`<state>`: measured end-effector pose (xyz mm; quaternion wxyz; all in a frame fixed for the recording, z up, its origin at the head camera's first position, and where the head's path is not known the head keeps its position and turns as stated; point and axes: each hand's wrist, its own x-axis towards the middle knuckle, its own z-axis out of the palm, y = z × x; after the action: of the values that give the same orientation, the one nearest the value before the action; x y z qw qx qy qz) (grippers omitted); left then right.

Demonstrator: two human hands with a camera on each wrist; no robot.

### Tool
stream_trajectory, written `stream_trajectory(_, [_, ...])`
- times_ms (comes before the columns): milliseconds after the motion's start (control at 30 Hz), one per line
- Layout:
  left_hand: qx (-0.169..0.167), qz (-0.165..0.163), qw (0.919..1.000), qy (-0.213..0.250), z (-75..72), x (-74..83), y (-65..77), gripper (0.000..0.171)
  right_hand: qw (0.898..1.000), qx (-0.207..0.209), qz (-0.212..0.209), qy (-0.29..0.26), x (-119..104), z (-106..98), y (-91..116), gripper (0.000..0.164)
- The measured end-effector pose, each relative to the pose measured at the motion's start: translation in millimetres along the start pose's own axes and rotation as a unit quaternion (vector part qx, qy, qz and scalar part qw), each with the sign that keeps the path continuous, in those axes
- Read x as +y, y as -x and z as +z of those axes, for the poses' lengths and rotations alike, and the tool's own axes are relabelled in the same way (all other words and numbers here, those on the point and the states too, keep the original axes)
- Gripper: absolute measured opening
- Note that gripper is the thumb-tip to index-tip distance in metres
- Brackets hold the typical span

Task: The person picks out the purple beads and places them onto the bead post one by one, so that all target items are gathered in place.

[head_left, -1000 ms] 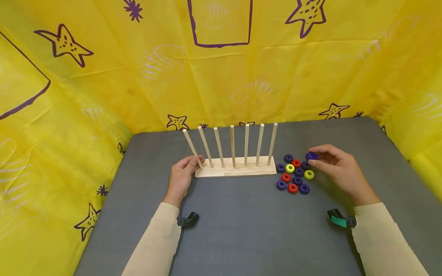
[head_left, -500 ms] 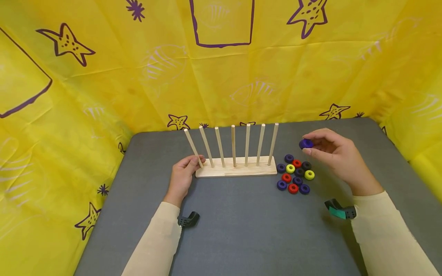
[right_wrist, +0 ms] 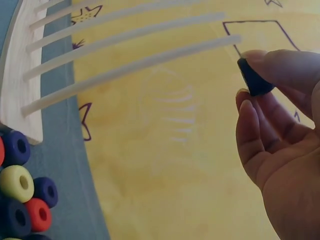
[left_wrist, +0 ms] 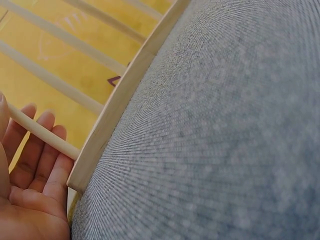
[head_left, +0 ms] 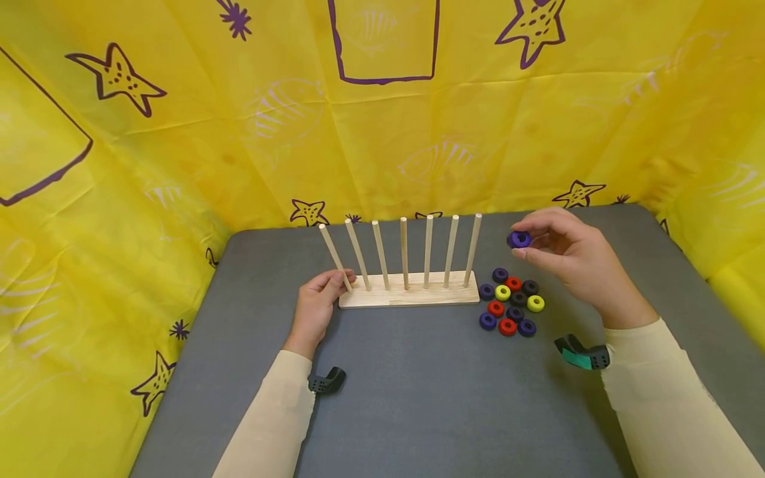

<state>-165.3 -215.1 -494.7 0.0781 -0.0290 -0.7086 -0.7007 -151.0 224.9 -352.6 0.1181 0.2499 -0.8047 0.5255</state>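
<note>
A wooden rack (head_left: 412, 299) with a row of several upright pegs stands on the table. My left hand (head_left: 317, 309) holds its leftmost peg (left_wrist: 45, 134) near the base, thumb on the near side and fingers behind. Between thumb and fingertips, my right hand (head_left: 568, 262) pinches a blue ring (head_left: 520, 239), raised above the table to the right of the rack. Its hole faces the head camera. In the right wrist view the ring (right_wrist: 254, 79) shows side-on and dark, near the tip of the closest peg (right_wrist: 135, 67) but apart from it. No rings sit on the pegs.
Right of the rack, loose rings lie in a cluster: yellow ones (head_left: 535, 303), red ones (head_left: 507, 326) and several blue or dark ones (head_left: 487, 321). The grey table (head_left: 418, 398) ends at a yellow printed cloth (head_left: 370, 146) behind and at the sides.
My right hand has lifted the blue ring from above the cluster, moving up and left towards the rack. The left hand stays in place on the peg.
</note>
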Motion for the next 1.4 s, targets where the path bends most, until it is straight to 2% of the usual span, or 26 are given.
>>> stream_trajectory(467, [0.001,0.000,1.0000,-0.001,-0.5,-0.2,-0.7,0.033,0.998,0.003,-0.056,-0.008,-15,9,-16,0.044])
stream_trajectory(833, [0.000,-0.006,1.0000,-0.001,-0.3,-1.0,-0.6,0.034,0.997,-0.002,-0.075,-0.004,-29,17,-29,0.040])
stream_trajectory(967, [0.002,-0.004,1.0000,0.003,-0.2,0.3,-0.6,0.034,0.996,-0.006,-0.083,0.013,-33,21,-34,0.039])
stream_trajectory(1400, [0.000,-0.002,1.0000,0.004,0.8,1.9,0.2,0.032,0.994,-0.014,-0.108,0.016,-36,32,-47,0.035])
